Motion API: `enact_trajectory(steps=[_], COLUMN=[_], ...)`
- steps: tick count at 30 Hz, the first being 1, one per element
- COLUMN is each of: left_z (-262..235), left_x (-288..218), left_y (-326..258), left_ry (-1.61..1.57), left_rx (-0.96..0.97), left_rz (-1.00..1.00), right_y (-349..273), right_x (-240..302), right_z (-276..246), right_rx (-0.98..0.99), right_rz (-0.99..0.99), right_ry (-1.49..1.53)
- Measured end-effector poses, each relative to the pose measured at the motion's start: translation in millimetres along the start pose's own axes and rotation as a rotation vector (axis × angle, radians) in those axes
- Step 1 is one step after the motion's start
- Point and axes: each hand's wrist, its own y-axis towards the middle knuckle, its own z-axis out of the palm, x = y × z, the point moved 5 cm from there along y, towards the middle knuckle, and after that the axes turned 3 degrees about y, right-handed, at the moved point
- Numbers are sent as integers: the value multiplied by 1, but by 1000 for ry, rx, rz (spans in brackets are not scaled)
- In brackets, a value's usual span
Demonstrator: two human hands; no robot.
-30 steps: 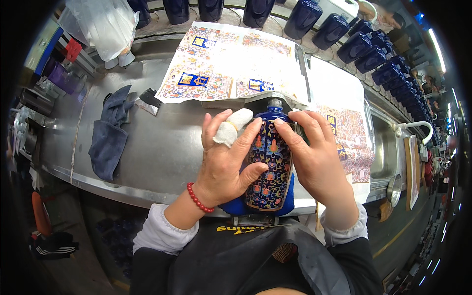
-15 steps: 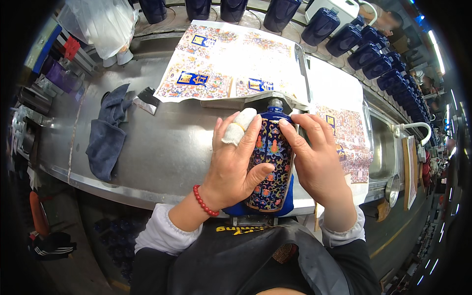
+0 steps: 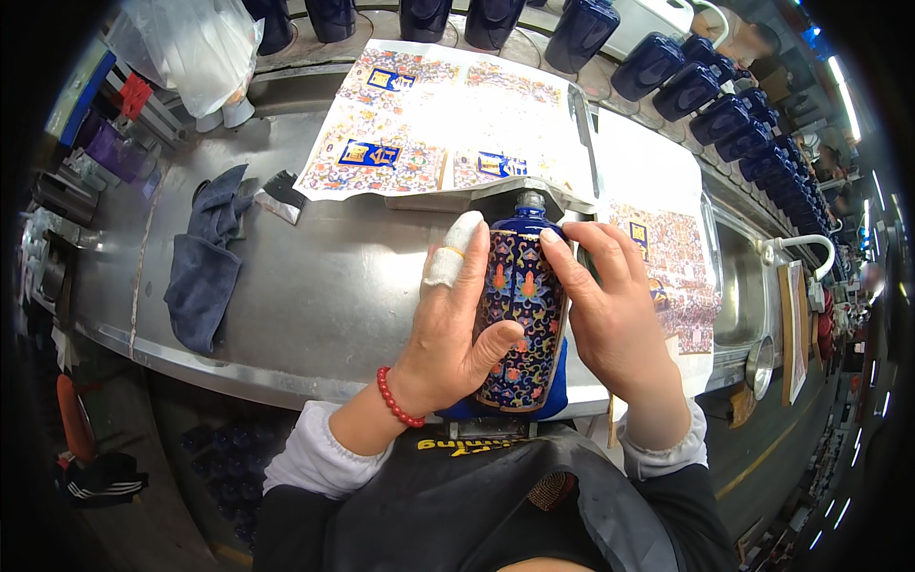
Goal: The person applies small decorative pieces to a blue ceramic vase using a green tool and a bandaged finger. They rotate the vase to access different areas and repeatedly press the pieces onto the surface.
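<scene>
A dark blue bottle (image 3: 519,319) with a colourful floral decal on its face lies between my hands, its clear-topped neck away from me. Under its near end shows a blue pad (image 3: 560,377). My left hand (image 3: 448,329) holds the bottle's left side, thumb across the decal; a white cloth cover (image 3: 452,253) sits on one finger. On the opposite side, my right hand (image 3: 615,305) grips the bottle, with fingertips on the upper right edge of the decal. The right thumb is hidden. Beyond the neck lie printed decal sheets (image 3: 419,124).
More decal sheets (image 3: 662,257) lie to the right, beside a metal sink (image 3: 739,286) with a white tap (image 3: 805,246). A grey-blue cloth (image 3: 205,272) rests on the steel table (image 3: 295,276) at left. Several blue bottles (image 3: 581,33) stand on a curved conveyor line behind.
My left index fingertip has slid off the bottle's shoulder to its left edge, and the left fingers are straighter. Bottles on the far line have shifted right. The right hand stays nearly still.
</scene>
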Motion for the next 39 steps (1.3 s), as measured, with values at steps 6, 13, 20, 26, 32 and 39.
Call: enact_trajectory(steps=[6, 13, 20, 26, 32, 39], left_z=[5, 4, 6, 7, 8, 6], left_x=[1, -1, -2, -4, -5, -6], left_y=[-3, -3, -3, -2, -2, -2], left_ry=[29, -1, 36, 68, 86, 93], left_rx=[21, 35, 24, 31, 35, 29], left_rz=[28, 43, 54, 46, 51, 66], right_y=[1, 3, 2, 1, 2, 1], right_x=[4, 7, 8, 9, 8, 8], right_z=[0, -2, 0, 1, 1, 2], right_rx=[3, 24, 39, 42, 29, 21], right_rz=[-28, -21, -12, -1, -4, 0], right_ry=[-43, -73, -68, -56, -36, -35])
